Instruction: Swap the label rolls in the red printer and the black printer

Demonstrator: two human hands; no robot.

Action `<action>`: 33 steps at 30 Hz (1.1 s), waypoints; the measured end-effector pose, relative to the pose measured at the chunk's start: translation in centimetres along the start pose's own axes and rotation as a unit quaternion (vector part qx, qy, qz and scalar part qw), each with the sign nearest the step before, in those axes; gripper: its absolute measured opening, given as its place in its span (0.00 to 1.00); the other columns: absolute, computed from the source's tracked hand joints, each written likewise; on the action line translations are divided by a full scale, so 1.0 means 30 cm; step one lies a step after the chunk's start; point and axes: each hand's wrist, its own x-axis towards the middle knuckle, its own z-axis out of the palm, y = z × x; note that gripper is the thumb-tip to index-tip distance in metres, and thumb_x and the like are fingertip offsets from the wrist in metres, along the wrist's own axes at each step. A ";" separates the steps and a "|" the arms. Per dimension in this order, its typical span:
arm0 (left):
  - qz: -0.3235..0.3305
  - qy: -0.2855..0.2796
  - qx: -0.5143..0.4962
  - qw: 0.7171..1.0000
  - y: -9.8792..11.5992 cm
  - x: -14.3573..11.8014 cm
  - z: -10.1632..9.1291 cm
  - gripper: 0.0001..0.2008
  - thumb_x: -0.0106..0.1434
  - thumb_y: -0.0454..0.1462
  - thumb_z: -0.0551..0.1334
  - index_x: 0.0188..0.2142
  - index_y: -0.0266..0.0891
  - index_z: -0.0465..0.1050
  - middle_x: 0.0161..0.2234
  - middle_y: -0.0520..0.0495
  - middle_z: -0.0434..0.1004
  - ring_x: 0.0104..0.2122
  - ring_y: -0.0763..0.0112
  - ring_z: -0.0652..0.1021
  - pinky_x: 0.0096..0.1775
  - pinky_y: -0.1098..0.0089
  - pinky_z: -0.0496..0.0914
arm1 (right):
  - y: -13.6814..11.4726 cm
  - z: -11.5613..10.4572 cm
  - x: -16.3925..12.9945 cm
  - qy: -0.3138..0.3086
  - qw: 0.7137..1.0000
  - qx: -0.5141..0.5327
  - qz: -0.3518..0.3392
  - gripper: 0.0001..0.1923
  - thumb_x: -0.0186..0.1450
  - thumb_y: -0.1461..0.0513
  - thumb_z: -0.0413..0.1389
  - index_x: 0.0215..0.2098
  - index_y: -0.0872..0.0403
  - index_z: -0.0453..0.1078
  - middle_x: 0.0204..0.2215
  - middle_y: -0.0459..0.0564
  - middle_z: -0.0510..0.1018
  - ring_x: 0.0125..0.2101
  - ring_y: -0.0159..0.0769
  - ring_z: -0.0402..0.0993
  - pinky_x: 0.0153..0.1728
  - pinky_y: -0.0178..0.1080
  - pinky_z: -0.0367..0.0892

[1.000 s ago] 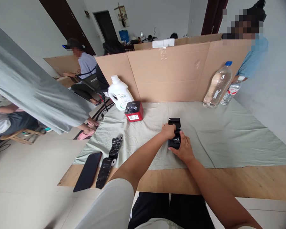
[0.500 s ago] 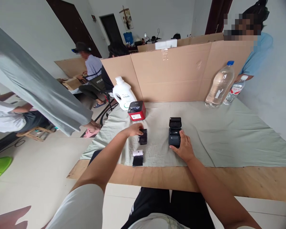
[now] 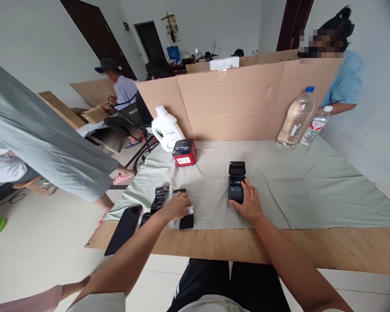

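My right hand (image 3: 249,200) is closed around the right side of a small dark portable printer (image 3: 235,194) lying on the cloth, its lid (image 3: 237,167) flipped up at the far end. Farther left, my left hand (image 3: 177,205) is closed at the fingertips on a small white roll with a black strip (image 3: 186,222) hanging from it, partly covered by the fingers. A black strip (image 3: 179,191) shows just beyond that hand. Beside it, to the left, is a shiny black roll (image 3: 160,198), partly unwound toward my forearm.
A black phone (image 3: 123,229) lies at the table's left front edge. Behind stand a red-and-black box (image 3: 185,153), a white detergent jug (image 3: 167,130) and two clear bottles (image 3: 296,118) before a cardboard screen (image 3: 230,104). People sit and stand around the table.
My left hand has let go of the black strip it held and moved nearer to me, onto the white roll. My right hand stays on the printer.
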 end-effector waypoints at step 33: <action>0.123 0.147 -0.180 0.965 0.469 0.523 -0.066 0.09 0.58 0.35 0.64 0.40 0.43 0.76 0.45 0.46 0.78 0.46 0.61 0.76 0.51 0.66 0.66 | -0.005 -0.077 0.050 0.075 0.997 0.032 -0.012 0.15 0.70 0.61 0.46 0.41 0.53 0.74 0.37 0.54 0.75 0.39 0.40 0.68 0.44 0.44 0.69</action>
